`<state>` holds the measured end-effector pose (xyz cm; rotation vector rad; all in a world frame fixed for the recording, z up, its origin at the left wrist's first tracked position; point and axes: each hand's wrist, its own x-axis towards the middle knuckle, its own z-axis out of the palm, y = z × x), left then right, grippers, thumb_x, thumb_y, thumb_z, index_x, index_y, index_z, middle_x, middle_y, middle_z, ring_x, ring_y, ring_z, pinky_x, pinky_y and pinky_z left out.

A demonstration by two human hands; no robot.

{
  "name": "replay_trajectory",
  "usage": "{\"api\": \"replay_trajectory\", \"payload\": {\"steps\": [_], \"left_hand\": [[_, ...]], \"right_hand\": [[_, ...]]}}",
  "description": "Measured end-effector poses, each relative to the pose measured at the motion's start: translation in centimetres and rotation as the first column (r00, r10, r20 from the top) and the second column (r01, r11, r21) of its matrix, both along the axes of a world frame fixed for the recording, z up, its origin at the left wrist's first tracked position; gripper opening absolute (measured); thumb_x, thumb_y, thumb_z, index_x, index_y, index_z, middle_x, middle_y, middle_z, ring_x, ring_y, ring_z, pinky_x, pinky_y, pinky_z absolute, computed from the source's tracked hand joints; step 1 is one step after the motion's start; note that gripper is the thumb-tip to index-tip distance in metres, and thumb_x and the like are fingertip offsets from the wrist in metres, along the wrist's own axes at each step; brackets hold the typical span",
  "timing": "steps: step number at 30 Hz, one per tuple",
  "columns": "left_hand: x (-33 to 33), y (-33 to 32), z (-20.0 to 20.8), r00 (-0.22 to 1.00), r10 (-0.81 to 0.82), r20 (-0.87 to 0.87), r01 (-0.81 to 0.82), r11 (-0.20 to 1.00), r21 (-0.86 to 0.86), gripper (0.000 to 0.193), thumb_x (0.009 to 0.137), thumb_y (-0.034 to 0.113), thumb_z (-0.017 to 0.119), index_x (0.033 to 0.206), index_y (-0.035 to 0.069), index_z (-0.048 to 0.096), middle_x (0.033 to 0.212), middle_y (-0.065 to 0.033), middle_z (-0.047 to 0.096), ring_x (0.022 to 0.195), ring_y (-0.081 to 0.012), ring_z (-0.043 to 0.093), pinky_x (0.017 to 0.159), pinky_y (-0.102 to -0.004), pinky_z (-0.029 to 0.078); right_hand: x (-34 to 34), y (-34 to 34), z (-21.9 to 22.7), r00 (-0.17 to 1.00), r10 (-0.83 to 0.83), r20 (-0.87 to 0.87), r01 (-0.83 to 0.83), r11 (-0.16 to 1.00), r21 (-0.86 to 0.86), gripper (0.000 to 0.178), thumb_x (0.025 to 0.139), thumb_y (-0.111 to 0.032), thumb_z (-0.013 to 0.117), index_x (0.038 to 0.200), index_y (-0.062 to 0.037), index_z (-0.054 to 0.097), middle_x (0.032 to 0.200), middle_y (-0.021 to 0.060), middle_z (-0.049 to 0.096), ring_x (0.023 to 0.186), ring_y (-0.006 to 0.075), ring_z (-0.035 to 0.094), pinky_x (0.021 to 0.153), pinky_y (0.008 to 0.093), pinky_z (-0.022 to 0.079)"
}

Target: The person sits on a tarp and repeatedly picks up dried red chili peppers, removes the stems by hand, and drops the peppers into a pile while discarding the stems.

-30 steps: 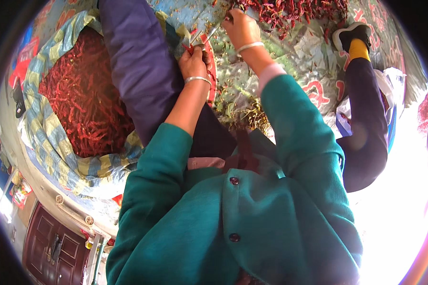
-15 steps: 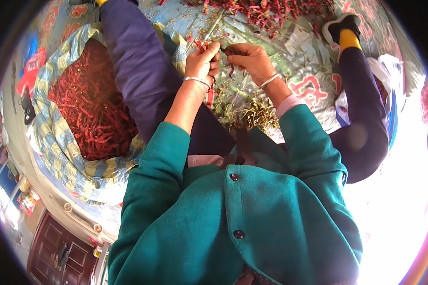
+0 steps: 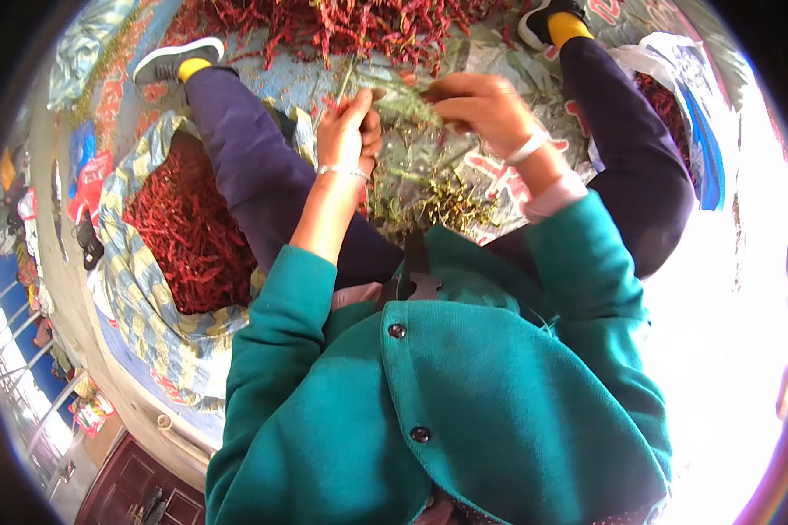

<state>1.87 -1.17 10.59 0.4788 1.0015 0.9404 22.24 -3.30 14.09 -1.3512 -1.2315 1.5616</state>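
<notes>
My left hand (image 3: 348, 138) is closed in a fist with the thumb on top. Red bits of dried chili show at its edge and hang below the fingers. To its right, my right hand (image 3: 490, 109) has its thumb and fingers pinched together, smeared by motion; what they hold, if anything, does not show clearly. Both hands are apart above a printed plastic sheet (image 3: 490, 166). Just below them lies a small heap of greenish-brown stems (image 3: 451, 203). Beyond them spreads a pile of dried red chilies (image 3: 350, 31).
At my left leg (image 3: 254, 136) stands an open checked woven sack (image 3: 136, 280) full of dried red chilies (image 3: 184, 232). A white and blue bag (image 3: 687, 79) with more red chilies lies by my right leg (image 3: 617, 131). A red plastic bag (image 3: 90, 185) is farther left.
My right hand has moved right, away from my left hand, and blurred. The view has shifted, showing more of the far chili pile and my left shoe.
</notes>
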Motion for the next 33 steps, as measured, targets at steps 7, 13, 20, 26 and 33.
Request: {"api": "replay_trajectory", "payload": {"steps": [7,13,20,26,33], "left_hand": [[0.0,-2.3,2.0,0.995,-0.031,-0.091,0.03,0.999,-0.012,0.02,0.086,0.02,0.058,0.091,0.001,0.057,0.06,0.003,0.042,0.045,-0.0042,0.035,0.037,-0.0178,0.025],[0.7,-5.2,5.2,0.978,-0.066,-0.196,0.079,0.995,0.06,0.014,0.087,0.016,0.055,0.089,0.003,0.058,0.059,0.0038,0.041,0.044,-0.004,0.036,0.036,-0.0175,0.025],[2.4,-8.9,7.8,0.974,-0.073,-0.216,0.109,0.981,0.16,0.013,0.086,0.015,0.058,0.086,0.002,0.061,0.058,0.0017,0.048,0.041,-0.0036,0.037,0.035,-0.017,0.026],[4.0,-11.8,9.5,0.975,-0.125,-0.183,0.16,0.969,0.19,0.013,0.085,0.013,0.059,0.086,0.001,0.061,0.058,0.0018,0.048,0.042,-0.0024,0.037,0.036,-0.0158,0.026],[4.9,-11.8,13.0,0.971,-0.201,-0.127,0.228,0.939,0.259,0.013,0.088,0.011,0.053,0.088,0.0,0.059,0.055,0.003,0.041,0.041,-0.004,0.033,0.038,-0.0175,0.025]], "right_hand": [[22.6,-3.5,7.9,0.76,-0.509,0.404,0.185,0.765,0.617,0.024,0.078,-0.005,0.058,0.102,0.0004,0.061,0.088,0.0028,0.064,0.077,0.0086,0.056,0.071,0.0219,0.045],[35.7,-9.0,-3.0,-0.139,-0.317,0.938,0.02,0.946,0.323,0.019,0.077,-0.008,0.052,0.096,-0.0053,0.055,0.094,0.0213,0.055,0.089,0.0371,0.056,0.077,0.0442,0.047],[37.1,-14.4,-4.8,0.329,-0.423,0.844,0.001,0.894,0.448,0.035,0.068,-0.009,0.059,0.102,-0.0021,0.057,0.094,0.0171,0.059,0.089,0.0359,0.057,0.077,0.0377,0.046],[35.9,-16.9,-2.8,0.485,-0.557,0.674,0.142,0.81,0.568,0.032,0.069,-0.008,0.061,0.101,-0.0026,0.06,0.091,0.0122,0.061,0.071,0.0224,0.062,0.066,0.0303,0.049],[31.2,-16.0,1.1,0.485,-0.538,0.69,0.108,0.819,0.563,0.029,0.072,-0.003,0.062,0.101,-0.0011,0.06,0.09,0.0112,0.063,0.075,0.0195,0.062,0.067,0.028,0.049]]}}
